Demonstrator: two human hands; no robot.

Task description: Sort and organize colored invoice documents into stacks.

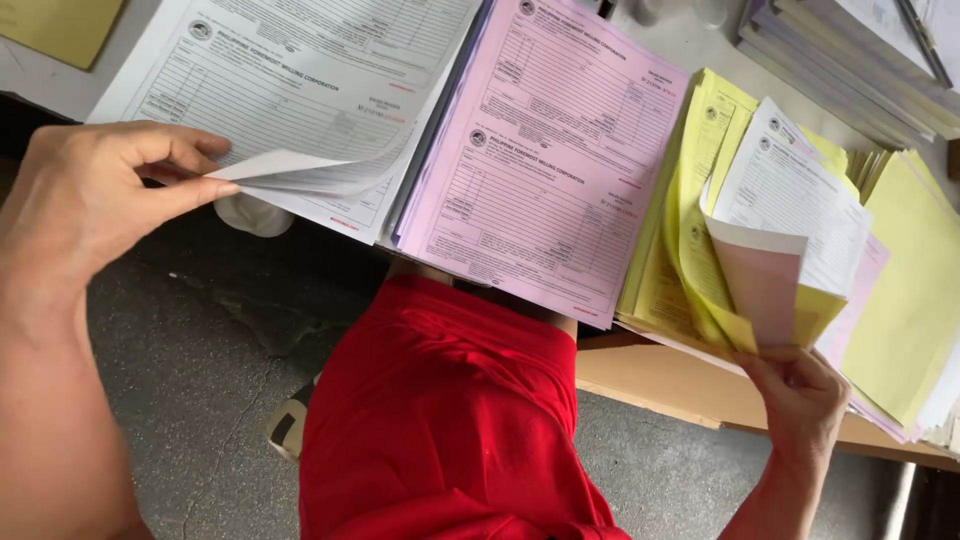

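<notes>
My left hand pinches the lifted corner of the top white form on the white stack at the left. My right hand grips a small set of collated sheets, white, pink and yellow, held curled up over the yellow stack. Between the two lies a stack of pink forms, flat on the table and untouched.
A wooden table edge runs under the stacks. More yellow sheets lie at the right, and bundled paper pads sit at the far right back. My red shirt and a grey concrete floor are below.
</notes>
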